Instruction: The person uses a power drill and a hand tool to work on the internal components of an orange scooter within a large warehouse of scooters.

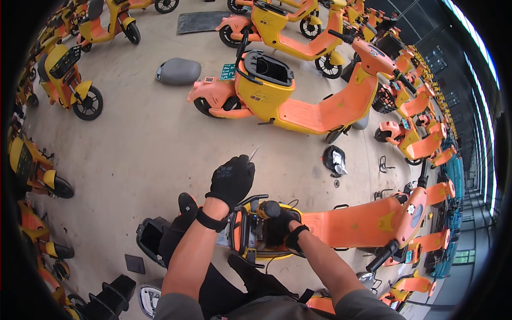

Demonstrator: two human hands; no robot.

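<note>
Evidently the step in hand is tool work inside the open seat body (257, 234) of an orange-and-yellow scooter (346, 226), probably loosening or fastening something there. The left grip (232, 178), gloved in black, is closed on a thin, pale rod (254, 153) pointing toward one o'clock; it is too small to identify surely. The right grip (281, 226) seems wrapped on a yellow-and-black power driver (268, 209), whose body shows at about eleven o'clock from it, though dark glove and dark interior merge and the fingers are hard to separate. The seat body lies at five o'clock from the left grip, well apart from the rod, while the right grip is within its opening. The next move likely calls for steadying the driver, keeping it square to its fastener, and bringing the rod down toward five o'clock.
</note>
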